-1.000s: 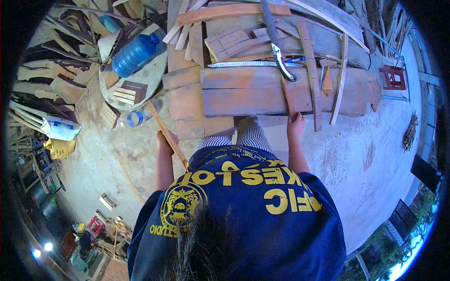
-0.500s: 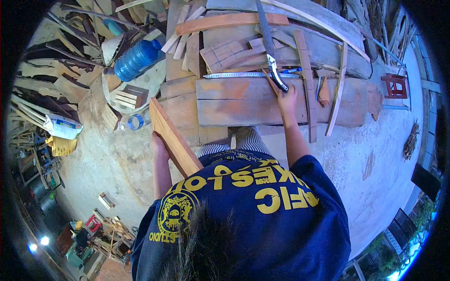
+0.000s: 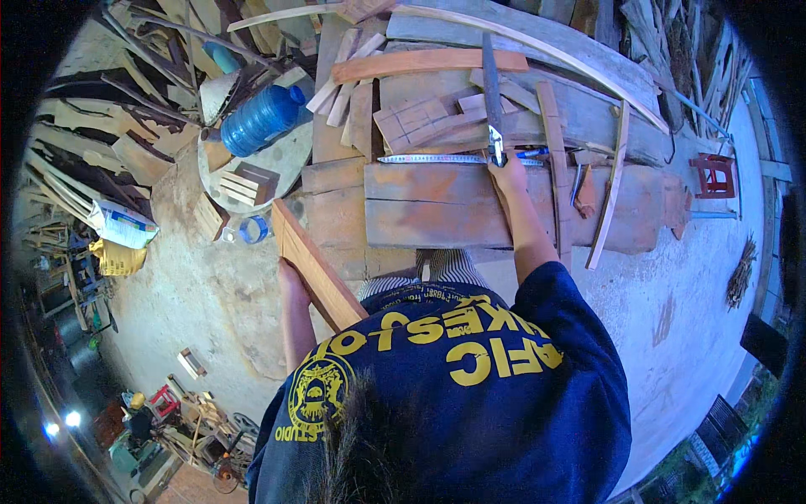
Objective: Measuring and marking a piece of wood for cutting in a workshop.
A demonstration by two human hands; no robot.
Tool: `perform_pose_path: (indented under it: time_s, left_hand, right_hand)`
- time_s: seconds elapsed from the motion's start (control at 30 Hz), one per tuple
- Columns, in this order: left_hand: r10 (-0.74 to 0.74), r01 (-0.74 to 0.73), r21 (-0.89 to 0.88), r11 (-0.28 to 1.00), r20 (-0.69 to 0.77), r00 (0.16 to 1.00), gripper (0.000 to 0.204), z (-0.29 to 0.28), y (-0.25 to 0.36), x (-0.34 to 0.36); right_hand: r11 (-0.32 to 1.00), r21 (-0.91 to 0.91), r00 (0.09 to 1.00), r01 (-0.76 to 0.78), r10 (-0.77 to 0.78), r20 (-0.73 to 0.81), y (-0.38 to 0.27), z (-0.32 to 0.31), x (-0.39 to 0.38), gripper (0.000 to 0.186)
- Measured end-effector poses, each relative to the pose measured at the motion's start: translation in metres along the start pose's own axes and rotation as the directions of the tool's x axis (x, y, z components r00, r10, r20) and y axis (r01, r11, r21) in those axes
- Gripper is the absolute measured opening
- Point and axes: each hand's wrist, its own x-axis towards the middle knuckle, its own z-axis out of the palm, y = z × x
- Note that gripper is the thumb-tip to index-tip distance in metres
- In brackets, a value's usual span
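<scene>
My left hand (image 3: 290, 279) is closed around the edge of a reddish-brown wooden board (image 3: 317, 267), which slants from beside the bench down toward my body. Over the workbench, my right hand (image 3: 509, 175) grips the handle of a handsaw (image 3: 492, 101). The blade points away from me, with its tip over the far planks. Below the saw's handle end lies a white tape measure strip (image 3: 432, 159), stretched left to right along the bench. A blue pen-like item (image 3: 531, 154) shows just right of the handle. My right fingers are partly hidden from above.
Planks (image 3: 437, 189) form the bench top, with loose strips (image 3: 554, 160) and offcuts (image 3: 411, 122) across it. At left a round table (image 3: 217, 181) bears a blue water jug (image 3: 262, 120). A tape roll (image 3: 253, 229) is beside it. A red stool (image 3: 714, 176) stands far right.
My right hand has closed around the saw's handle, where its fingers were looser before. The saw has turned more upright. The whole view has shifted slightly; the left hand still holds the board.
</scene>
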Motion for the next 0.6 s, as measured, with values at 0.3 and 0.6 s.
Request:
perform_pose_path:
  time_s: [0.3,0.6]
  left_hand:
    - [0.046,-0.046,0.002,0.999,0.055,0.997,0.051,-0.006,-0.008,0.025]
    - [0.015,-0.018,0.019,1.000,0.133,0.991,0.053,0.012,-0.004,0.038]
  right_hand:
    - [0.931,0.359,0.991,-0.065,0.103,-0.089,-0.003,-0.023,-0.052,0.048]
    - [0.630,0.754,0.973,0.184,-0.010,-0.229,0.011,-0.018,-0.134,0.004]
